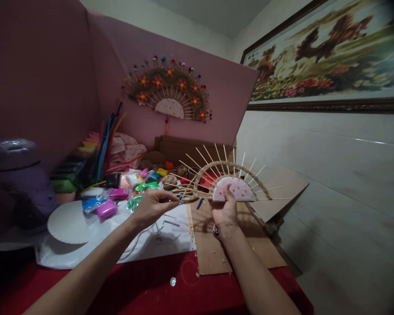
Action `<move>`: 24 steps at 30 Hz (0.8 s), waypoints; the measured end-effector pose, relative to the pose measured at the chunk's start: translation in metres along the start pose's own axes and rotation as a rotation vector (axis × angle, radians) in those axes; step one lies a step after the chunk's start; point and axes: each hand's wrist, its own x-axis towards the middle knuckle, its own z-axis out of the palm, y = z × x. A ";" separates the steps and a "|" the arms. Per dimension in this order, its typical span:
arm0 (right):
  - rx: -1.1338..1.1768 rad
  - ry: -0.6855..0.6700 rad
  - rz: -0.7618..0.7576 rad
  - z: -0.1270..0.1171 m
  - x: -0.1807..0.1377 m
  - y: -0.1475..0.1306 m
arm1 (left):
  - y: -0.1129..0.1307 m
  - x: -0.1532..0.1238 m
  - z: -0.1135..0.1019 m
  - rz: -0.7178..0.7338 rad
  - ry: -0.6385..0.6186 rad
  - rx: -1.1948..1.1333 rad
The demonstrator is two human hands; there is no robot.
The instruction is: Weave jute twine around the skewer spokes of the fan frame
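Pink board panels back a cluttered red-covered surface (144,288), and on the board in the upper middle of the frame hangs a finished fan decoration (169,94) with red flowers and pompom tips. At centre frame the right hand (226,210) is closed around the spotted pink half-disc of an unfinished stick fan (231,181), holding it upright above a brown cardboard sheet (216,249); thin sticks radiate from the disc and one arc of jute twine (184,197) is already woven across them. The left hand (154,206), just left of the fan, pinches the free end of that twine at the fan's lower left edge, fingers narrowed on it. Judging by this, the weaving of the first rows is under way, with most of the sticks bare. The next move would seem to call for steady tension and threading alternately over and under each stick without bending it. Coloured clay packets (118,197) and a white paper plate (68,224) lie at the left.
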 end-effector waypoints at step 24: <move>-0.014 0.005 -0.002 -0.001 0.002 0.002 | -0.006 -0.006 0.019 0.069 -0.005 0.124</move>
